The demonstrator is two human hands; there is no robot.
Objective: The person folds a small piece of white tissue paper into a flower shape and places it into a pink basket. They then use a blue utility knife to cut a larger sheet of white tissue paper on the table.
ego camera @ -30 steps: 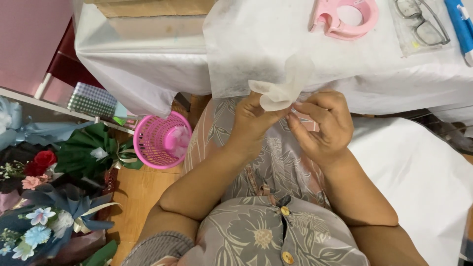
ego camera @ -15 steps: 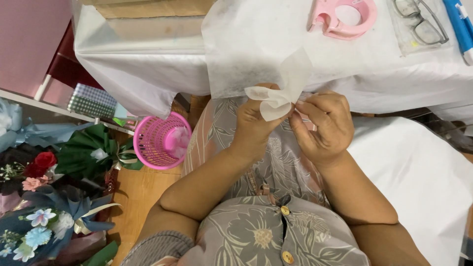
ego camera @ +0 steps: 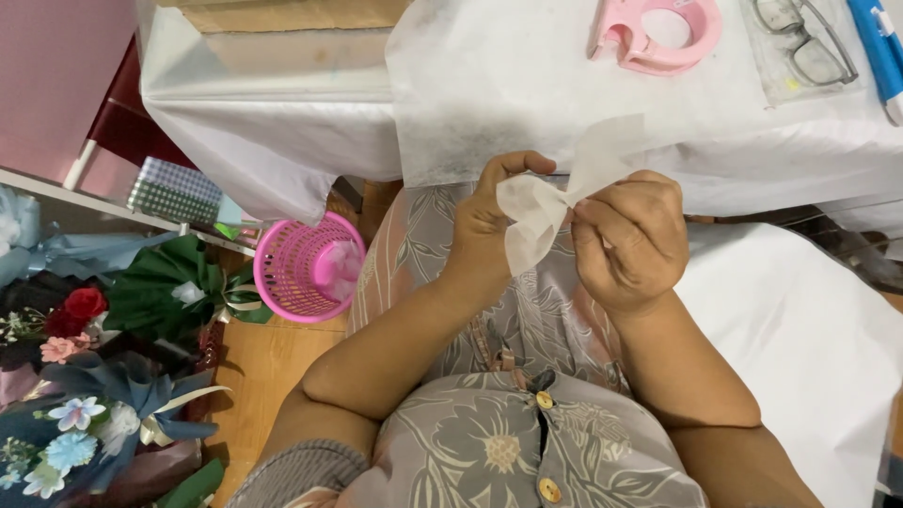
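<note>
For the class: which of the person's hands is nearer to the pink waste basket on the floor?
The left. The left hand pinches the white tissue piece just up and right of the pink waste basket. The right hand grips the tissue's other side, farther right.

Glasses (ego camera: 800,47), blue pen (ego camera: 879,52) cut off by top edge.

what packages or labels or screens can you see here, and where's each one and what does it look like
Clear plastic sleeve: top right on the white-covered table, flat and rectangular, with grey-framed glasses in it.
Blue packet or tool: far right edge of the table, long, blue and white, cut off by the frame.
Checked box: on the shelf at left, flat, green and white.
No screens or signs in view.
</note>
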